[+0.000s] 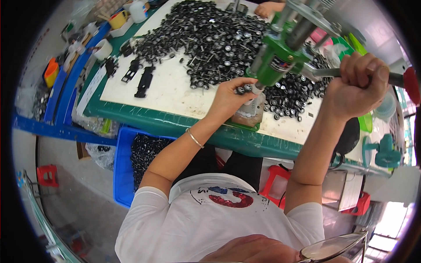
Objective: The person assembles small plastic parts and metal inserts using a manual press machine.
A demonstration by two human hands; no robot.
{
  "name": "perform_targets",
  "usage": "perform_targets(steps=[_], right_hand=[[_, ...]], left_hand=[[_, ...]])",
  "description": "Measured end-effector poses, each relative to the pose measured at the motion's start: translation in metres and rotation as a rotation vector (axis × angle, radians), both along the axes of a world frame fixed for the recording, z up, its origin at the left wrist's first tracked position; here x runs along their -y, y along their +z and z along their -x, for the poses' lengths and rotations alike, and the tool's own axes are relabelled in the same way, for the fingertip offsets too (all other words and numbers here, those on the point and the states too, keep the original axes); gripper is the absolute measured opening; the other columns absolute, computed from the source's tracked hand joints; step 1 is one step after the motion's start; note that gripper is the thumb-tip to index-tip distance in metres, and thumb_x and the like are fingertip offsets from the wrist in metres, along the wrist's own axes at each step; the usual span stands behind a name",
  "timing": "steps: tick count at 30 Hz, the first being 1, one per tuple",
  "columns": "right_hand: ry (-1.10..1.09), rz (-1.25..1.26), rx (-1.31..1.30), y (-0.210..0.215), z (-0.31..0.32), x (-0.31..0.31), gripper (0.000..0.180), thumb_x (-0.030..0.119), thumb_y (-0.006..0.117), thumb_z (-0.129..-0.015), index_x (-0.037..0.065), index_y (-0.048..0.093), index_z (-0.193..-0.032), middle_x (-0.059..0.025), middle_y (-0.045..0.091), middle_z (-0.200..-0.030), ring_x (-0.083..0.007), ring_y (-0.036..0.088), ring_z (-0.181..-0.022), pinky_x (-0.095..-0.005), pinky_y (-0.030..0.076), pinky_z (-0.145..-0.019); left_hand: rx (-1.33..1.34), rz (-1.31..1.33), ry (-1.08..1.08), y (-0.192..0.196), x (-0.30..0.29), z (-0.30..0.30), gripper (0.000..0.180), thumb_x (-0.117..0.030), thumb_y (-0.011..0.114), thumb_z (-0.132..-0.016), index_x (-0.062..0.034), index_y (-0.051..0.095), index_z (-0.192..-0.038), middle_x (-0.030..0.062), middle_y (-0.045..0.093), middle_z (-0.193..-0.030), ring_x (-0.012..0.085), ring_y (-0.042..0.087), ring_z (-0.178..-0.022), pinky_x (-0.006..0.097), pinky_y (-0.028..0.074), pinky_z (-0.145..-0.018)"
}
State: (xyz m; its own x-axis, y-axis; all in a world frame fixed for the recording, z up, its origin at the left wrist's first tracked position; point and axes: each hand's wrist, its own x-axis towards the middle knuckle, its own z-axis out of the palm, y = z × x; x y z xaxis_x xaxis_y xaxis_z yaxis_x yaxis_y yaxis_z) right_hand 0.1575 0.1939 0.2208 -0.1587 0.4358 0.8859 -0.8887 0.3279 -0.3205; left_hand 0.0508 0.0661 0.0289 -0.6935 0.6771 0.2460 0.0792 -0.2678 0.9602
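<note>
The green hand press [280, 61] stood at the near edge of the green-rimmed worktable [175, 125], and everything else was placed around it. The left hand [230, 98] sat just left of the press's ram, fingers pinched together on a small black wheel piece [244, 89] held directly under the ram tip and above the worn block [250, 115] at the press's foot. The right hand [357, 85] was well to the right of the press, fist clamped around the lever handle [386, 78], whose long axis ran roughly sideways from the press body out to a red knob [411, 85] beyond the knuckles. So the left hand was far the nearer to the wheel piece, and the ram's line ran steeply down onto it, leaving only a narrow gap between fingertips and ram. Behind the press, a broad heap of black wheels and axles [210, 39] covered the white board, with a smaller scatter [289, 98] to the right of the block. Left of the press the board lay mostly bare, apart from two black chassis parts [142, 79]. Below the table edge, left of the press, a blue crate [125, 175] held more black parts. Another person's hand [267, 8] showed at the table's far side.
</note>
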Motion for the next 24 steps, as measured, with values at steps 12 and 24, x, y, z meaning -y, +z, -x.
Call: perform_targets(steps=[12, 24], right_hand=[[0.142, 0.384, 0.549, 0.011, 0.056, -0.079, 0.018, 0.016, 0.055, -0.095, -0.001, 0.059, -0.093, 0.0024, 0.045, -0.064, -0.0051, 0.036, -0.051, -0.0200, 0.028, -0.045], [-0.438, 0.256, 0.825, -0.103, -0.035, -0.082, 0.031, 0.026, 0.056, -0.097, 0.001, 0.060, -0.113, -0.0026, 0.060, -0.087, -0.0077, 0.055, -0.072, -0.0211, 0.041, -0.059]], left_hand=[[0.653, -0.171, -0.075, -0.003, 0.045, 0.029, 0.022, -0.017, 0.068, -0.084, -0.0059, 0.060, -0.102, -0.0004, 0.054, -0.068, 0.0122, 0.061, -0.067, 0.020, 0.031, -0.042], [-0.459, 0.900, 0.338, -0.036, 0.311, 0.065, 0.032, -0.007, 0.071, -0.078, -0.0017, 0.065, -0.109, 0.0062, 0.068, -0.101, 0.0138, 0.063, -0.094, 0.028, 0.048, -0.085]])
